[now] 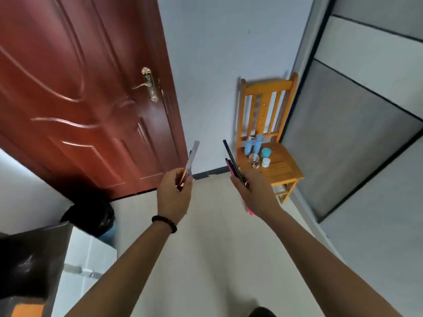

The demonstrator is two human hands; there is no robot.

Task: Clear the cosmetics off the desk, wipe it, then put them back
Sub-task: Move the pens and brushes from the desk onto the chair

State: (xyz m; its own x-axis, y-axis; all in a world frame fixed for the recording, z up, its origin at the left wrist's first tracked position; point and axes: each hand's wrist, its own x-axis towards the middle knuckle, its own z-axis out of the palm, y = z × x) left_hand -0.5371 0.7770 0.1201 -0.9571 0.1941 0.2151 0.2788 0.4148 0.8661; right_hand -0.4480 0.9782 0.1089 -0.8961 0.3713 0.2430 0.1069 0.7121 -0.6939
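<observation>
My left hand grips a few slim makeup sticks, silver and rose-gold, pointing up and away. In my right hand is a bundle of thin black and pink cosmetic pencils, with a pink tip showing below the palm. Both hands are held out over the floor, short of a yellow wooden chair. On the chair seat stand two blue bottles, a teal-lidded jar, a small white jar and a clear glass jar.
A red-brown door with a brass handle fills the left. A black bag lies at its foot. A dark desk corner and white cabinet sit at lower left. A grey wardrobe stands right of the chair.
</observation>
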